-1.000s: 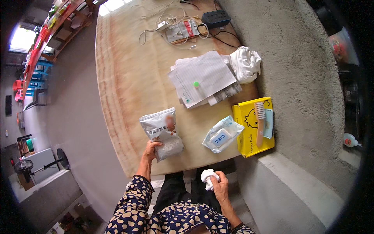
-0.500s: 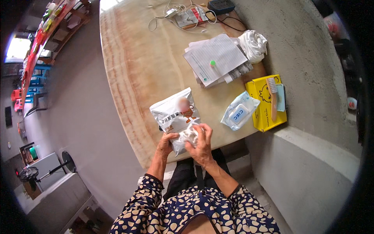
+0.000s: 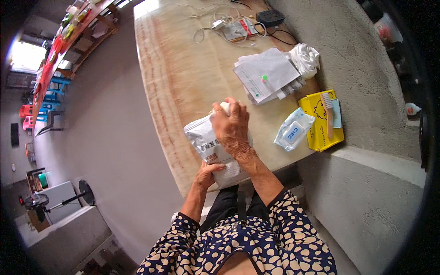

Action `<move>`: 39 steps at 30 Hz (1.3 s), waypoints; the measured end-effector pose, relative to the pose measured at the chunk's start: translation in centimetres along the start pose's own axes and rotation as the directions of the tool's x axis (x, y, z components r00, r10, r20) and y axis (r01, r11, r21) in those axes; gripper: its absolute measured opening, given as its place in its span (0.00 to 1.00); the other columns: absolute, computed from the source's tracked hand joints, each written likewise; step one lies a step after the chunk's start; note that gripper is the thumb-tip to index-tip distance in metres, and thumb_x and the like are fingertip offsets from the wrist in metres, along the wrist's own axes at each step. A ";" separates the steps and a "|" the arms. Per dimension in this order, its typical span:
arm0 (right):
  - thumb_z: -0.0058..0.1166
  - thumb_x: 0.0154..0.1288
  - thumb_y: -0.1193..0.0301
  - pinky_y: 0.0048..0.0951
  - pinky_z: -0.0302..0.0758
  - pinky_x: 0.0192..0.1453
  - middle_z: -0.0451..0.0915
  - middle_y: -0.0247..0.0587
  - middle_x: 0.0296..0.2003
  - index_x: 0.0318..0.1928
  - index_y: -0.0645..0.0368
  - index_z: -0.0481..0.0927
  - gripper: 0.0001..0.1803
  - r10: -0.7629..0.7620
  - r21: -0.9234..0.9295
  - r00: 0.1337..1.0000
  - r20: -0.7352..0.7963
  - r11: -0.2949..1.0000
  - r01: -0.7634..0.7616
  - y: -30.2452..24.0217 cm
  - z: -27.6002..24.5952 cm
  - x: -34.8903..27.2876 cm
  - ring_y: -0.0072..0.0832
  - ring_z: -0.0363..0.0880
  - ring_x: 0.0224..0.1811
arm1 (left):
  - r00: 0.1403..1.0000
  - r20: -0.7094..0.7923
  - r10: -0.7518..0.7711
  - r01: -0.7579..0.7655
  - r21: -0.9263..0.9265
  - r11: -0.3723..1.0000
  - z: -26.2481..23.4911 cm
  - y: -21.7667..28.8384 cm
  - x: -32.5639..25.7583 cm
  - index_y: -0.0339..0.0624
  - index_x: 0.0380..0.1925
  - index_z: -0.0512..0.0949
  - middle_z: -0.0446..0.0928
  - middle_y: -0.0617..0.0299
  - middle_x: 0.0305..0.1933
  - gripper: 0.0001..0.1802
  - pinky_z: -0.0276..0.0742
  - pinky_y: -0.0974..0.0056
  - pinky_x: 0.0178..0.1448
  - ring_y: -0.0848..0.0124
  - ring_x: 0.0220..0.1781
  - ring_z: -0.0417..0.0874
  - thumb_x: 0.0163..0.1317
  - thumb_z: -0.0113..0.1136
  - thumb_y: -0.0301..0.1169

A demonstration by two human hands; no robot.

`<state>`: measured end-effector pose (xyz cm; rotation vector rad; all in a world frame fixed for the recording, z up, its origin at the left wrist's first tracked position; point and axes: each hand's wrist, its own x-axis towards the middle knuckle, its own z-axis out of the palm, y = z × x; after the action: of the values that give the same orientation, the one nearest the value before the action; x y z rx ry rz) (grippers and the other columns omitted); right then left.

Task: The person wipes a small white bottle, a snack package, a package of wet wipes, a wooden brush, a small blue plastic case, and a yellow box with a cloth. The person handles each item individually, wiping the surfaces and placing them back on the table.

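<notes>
My right hand [image 3: 231, 128] is curled shut over a white wad [image 3: 224, 107], pressing it at the top of the silvery plastic pouch [image 3: 208, 144] near the table [image 3: 174, 82] edge w/ my left hand [image 3: 208, 173] gripping the pouch's lower end. Half a sec ago both hands were bunched at the pouch's near end; now the right has reached up. Pouch is crinkly, glossy; tabletop is smooth, streaked stone.

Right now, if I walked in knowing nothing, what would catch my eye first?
Most likely the two hands at the near edge of the table: the left hand grips the bottom of a crinkled silver pouch while the right hand presses something white at its top. To the right lies a bright yellow box with a brush on it, a pack of wipes beside it, and farther back a stack of papers.
</notes>
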<state>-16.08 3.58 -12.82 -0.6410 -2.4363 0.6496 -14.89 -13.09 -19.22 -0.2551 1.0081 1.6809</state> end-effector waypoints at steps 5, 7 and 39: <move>0.54 0.49 0.73 0.45 0.61 0.60 0.65 0.52 0.53 0.52 0.57 0.72 0.25 -0.329 0.137 0.902 0.280 0.944 0.301 -4.2 0.5 -4.7 0.47 0.62 0.58 | 0.999 -0.053 0.005 -0.018 -0.246 0.969 -2.1 -1.1 0.3 0.41 0.60 0.61 0.70 0.59 0.55 0.34 0.72 0.57 0.57 0.63 0.55 0.72 0.50 0.56 0.20; 0.53 0.51 0.74 0.42 0.67 0.55 0.70 0.48 0.48 0.48 0.58 0.74 0.20 -0.464 0.314 0.863 0.199 0.865 0.392 -4.0 0.8 -5.1 0.45 0.69 0.51 | 0.977 0.032 0.209 -0.212 0.177 0.961 -2.4 -1.1 -0.4 0.46 0.62 0.60 0.68 0.60 0.58 0.36 0.72 0.57 0.57 0.64 0.58 0.70 0.50 0.55 0.18; 0.52 0.47 0.82 0.39 0.68 0.57 0.72 0.37 0.49 0.45 0.49 0.80 0.22 -0.129 0.102 0.950 0.283 0.989 0.104 0.8 -8.5 -8.1 0.43 0.66 0.54 | 0.994 0.058 0.095 -0.079 -0.237 0.968 1.1 2.2 0.1 0.33 0.53 0.67 0.76 0.52 0.47 0.27 0.76 0.55 0.54 0.61 0.46 0.80 0.49 0.54 0.22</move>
<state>-4.75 2.26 -9.96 -0.3850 -2.6723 0.8455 -16.51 -12.34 -17.55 -0.3085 0.7790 1.8786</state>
